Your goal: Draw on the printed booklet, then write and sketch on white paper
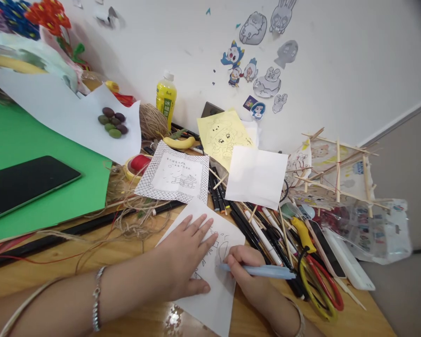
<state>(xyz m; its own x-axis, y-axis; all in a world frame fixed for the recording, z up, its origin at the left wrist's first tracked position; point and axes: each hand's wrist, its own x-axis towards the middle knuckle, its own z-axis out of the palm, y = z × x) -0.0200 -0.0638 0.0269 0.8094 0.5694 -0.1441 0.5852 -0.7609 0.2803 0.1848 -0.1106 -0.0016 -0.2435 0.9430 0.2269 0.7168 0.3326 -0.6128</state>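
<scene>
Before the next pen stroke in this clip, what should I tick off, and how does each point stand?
1. Left hand lies flat on the drawing sheet, pinning it: ok.
2. Right hand grips the light blue pen: ok.
3. Pen tip on the sheet: ok, it meets the paper beside the drawn lines.
4. Sheet flat on the wooden table: ok where visible; the part under the left hand is hidden.
5. Room at the right: not ok, a heap of black markers lies close beside the right hand.
6. Ink flowing: cannot tell.
</scene>
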